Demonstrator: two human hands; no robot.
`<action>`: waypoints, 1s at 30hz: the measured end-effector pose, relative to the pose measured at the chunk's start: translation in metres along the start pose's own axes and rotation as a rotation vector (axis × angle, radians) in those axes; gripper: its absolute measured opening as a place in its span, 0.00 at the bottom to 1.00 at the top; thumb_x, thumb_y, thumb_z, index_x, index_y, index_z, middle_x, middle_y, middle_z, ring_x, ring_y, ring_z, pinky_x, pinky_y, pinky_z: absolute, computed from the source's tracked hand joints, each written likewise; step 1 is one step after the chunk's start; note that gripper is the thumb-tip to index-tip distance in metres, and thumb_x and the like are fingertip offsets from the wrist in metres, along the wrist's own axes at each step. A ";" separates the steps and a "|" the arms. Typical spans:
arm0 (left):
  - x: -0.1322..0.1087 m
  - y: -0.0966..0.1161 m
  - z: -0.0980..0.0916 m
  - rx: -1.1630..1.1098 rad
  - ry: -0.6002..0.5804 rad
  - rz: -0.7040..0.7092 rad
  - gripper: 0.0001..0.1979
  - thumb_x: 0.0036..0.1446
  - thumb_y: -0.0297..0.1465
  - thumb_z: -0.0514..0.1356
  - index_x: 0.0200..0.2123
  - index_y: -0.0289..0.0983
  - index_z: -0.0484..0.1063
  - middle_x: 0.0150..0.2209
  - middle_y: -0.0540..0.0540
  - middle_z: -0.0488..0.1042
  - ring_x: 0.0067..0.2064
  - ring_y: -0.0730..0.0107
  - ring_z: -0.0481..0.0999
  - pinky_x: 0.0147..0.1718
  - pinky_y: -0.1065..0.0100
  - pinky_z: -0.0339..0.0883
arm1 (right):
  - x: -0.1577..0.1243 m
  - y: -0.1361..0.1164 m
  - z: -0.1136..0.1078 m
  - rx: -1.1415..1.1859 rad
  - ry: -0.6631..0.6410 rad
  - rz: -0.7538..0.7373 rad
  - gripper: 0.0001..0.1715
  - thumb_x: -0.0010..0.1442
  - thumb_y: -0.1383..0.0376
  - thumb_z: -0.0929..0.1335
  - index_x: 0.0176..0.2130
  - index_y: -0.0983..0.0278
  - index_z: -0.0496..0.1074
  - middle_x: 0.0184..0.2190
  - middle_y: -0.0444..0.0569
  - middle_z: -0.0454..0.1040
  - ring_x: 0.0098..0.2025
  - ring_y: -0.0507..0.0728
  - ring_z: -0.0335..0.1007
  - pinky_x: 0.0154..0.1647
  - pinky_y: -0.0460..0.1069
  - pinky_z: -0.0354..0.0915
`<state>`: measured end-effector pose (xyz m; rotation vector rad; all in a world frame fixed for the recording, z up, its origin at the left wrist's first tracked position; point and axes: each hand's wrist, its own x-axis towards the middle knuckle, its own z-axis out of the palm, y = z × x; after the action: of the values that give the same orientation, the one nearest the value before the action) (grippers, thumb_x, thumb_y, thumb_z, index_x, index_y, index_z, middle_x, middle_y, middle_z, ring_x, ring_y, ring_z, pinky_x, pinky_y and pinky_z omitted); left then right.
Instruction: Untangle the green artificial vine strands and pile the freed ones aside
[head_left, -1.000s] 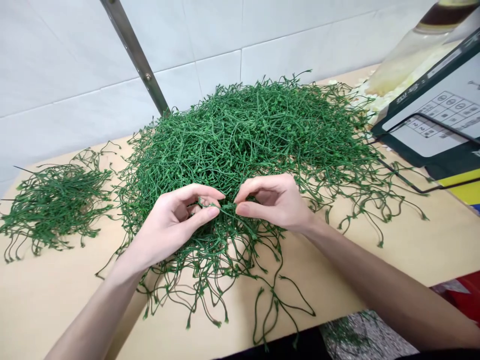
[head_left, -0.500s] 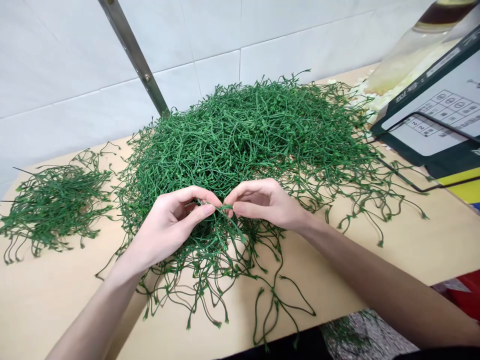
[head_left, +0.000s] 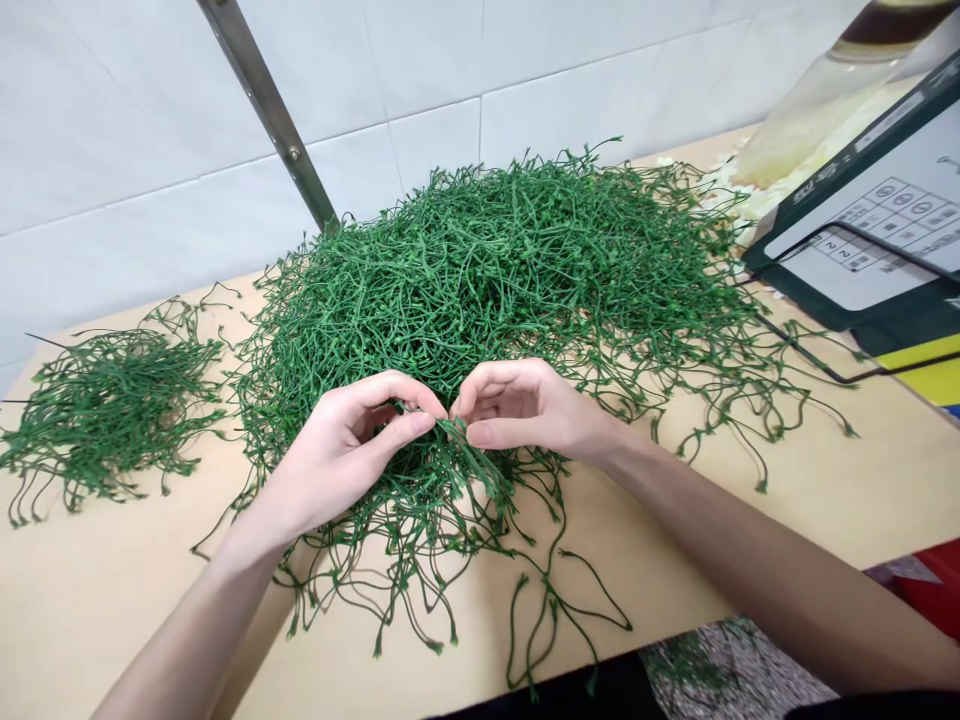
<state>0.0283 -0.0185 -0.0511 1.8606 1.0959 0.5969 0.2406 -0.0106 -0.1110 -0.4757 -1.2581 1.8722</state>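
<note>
A big tangled heap of thin green plastic stems (head_left: 510,260) covers the middle of the pale wooden table (head_left: 825,490). At the heap's near edge my left hand (head_left: 341,450) and my right hand (head_left: 529,410) meet, fingertips almost touching. Both pinch the same green stem (head_left: 469,455), which runs down and to the right from between the fingers. My left thumb and forefinger are closed on its upper end; my right fingers curl around it just beside them.
A smaller bundle of green stems (head_left: 112,405) lies at the left. A dark-framed device with a keypad (head_left: 862,240) and black cable stands at the right, white scraps (head_left: 739,195) and a bottle behind it. A metal bar (head_left: 266,100) leans on the tiled wall.
My right hand has shifted a little to the left, closer to my left hand, and the stem between them has dropped to a steeper slant. The heap stays put.
</note>
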 end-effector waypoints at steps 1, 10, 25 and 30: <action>0.000 0.000 0.000 0.007 -0.006 0.003 0.07 0.62 0.33 0.60 0.35 0.37 0.75 0.35 0.48 0.76 0.36 0.70 0.71 0.35 0.70 0.63 | 0.000 0.000 0.000 -0.002 0.000 -0.006 0.11 0.50 0.75 0.75 0.34 0.68 0.73 0.30 0.42 0.76 0.31 0.45 0.72 0.36 0.42 0.70; -0.001 0.001 0.000 0.025 -0.026 0.016 0.06 0.62 0.32 0.59 0.36 0.37 0.75 0.35 0.49 0.76 0.36 0.71 0.72 0.35 0.71 0.63 | 0.000 0.002 -0.002 -0.045 -0.013 -0.058 0.12 0.51 0.74 0.75 0.37 0.67 0.73 0.32 0.44 0.76 0.33 0.46 0.73 0.38 0.44 0.72; 0.002 0.002 0.007 0.206 -0.122 0.051 0.08 0.62 0.35 0.60 0.38 0.39 0.77 0.35 0.50 0.77 0.34 0.72 0.72 0.34 0.71 0.64 | -0.001 0.000 0.001 -0.225 -0.012 -0.047 0.12 0.49 0.75 0.73 0.33 0.67 0.69 0.31 0.42 0.70 0.32 0.46 0.67 0.35 0.44 0.66; 0.003 0.000 0.007 0.246 -0.152 0.086 0.08 0.63 0.33 0.58 0.36 0.38 0.76 0.35 0.49 0.75 0.37 0.71 0.73 0.38 0.70 0.64 | -0.001 -0.002 0.002 -0.224 -0.002 -0.046 0.08 0.53 0.72 0.74 0.33 0.68 0.71 0.29 0.42 0.72 0.30 0.46 0.68 0.34 0.43 0.67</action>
<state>0.0346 -0.0190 -0.0545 2.1359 1.0294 0.3737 0.2408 -0.0118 -0.1087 -0.5584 -1.4761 1.7023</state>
